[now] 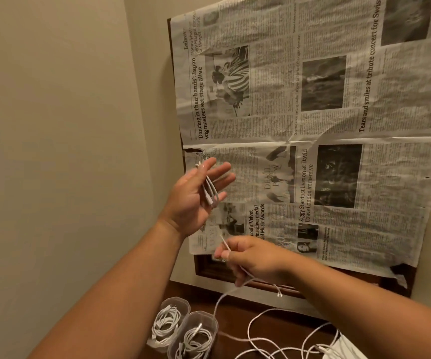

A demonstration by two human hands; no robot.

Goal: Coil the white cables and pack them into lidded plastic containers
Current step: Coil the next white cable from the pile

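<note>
My left hand (pixel 198 193) is raised with palm up and fingers spread, and loops of a white cable (pixel 209 189) lie across its fingers. Below it my right hand (pixel 250 257) pinches the same cable between thumb and fingers; the cable trails down from it to the dark wooden surface (pixel 235 320). Two clear plastic containers (pixel 175 307) (pixel 201 320) stand open at the bottom, each holding a coiled white cable (pixel 166 323) (pixel 196 338). More loose white cable (pixel 281 340) lies tangled to their right.
A frame covered with newspaper (pixel 312 125) leans against the beige wall (pixel 53 125) behind my hands. A white object (pixel 349 345) lies partly seen at the bottom right edge.
</note>
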